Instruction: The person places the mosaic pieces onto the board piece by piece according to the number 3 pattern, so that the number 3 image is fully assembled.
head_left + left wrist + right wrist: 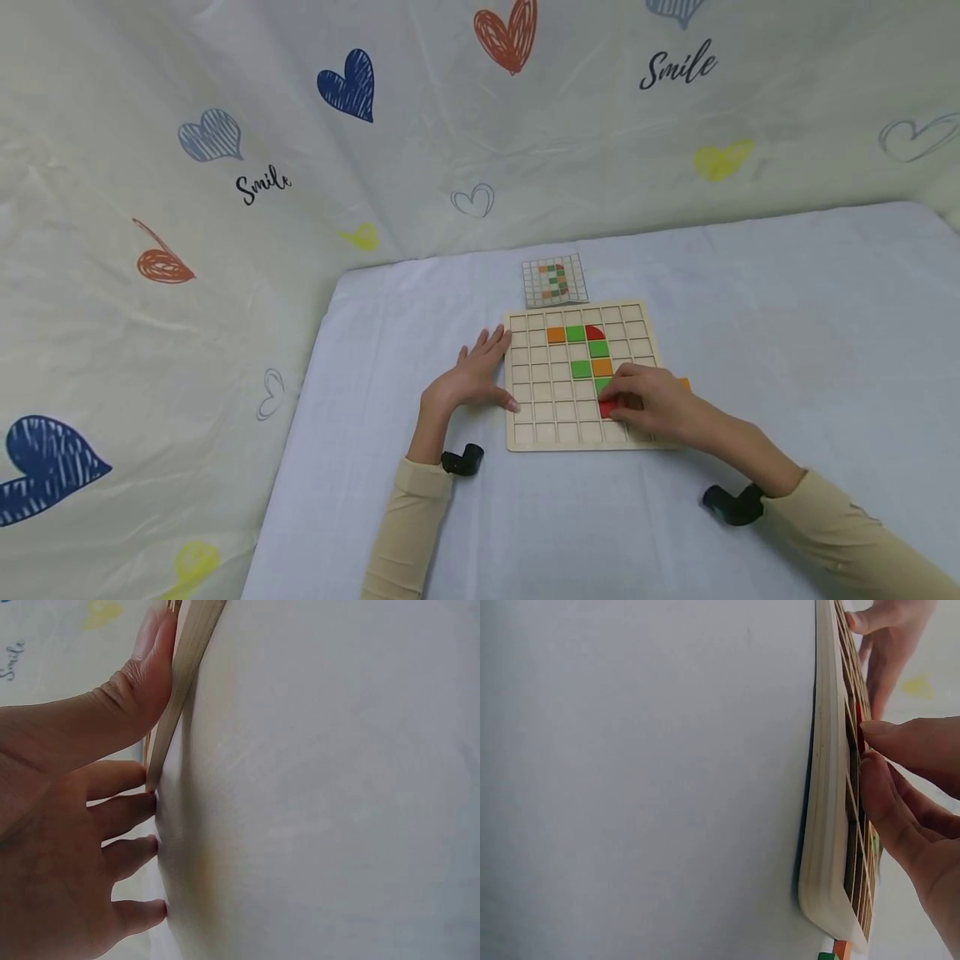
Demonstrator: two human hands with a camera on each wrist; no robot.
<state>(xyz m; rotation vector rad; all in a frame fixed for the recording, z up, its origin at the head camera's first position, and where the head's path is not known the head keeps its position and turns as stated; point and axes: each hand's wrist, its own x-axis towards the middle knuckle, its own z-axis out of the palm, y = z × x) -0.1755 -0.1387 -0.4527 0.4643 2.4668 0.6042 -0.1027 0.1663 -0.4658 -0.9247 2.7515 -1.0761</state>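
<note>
A wooden grid board lies on the white cloth. My left hand rests at its left edge with fingers spread and the thumb on the rim; the left wrist view shows that thumb against the board's side. Over the lower part of the grid, my right hand pinches a red tile between thumb and fingertips, low in its cell. Above it in the grid sit green tiles, orange tiles and a rounded red tile. The right fingers partly cover one green tile.
A pattern card with a small coloured grid lies behind the board. Beside the board's right edge is an orange piece, with a green piece near it. Black wrist-worn devices sit at both wrists. A printed cloth hangs behind.
</note>
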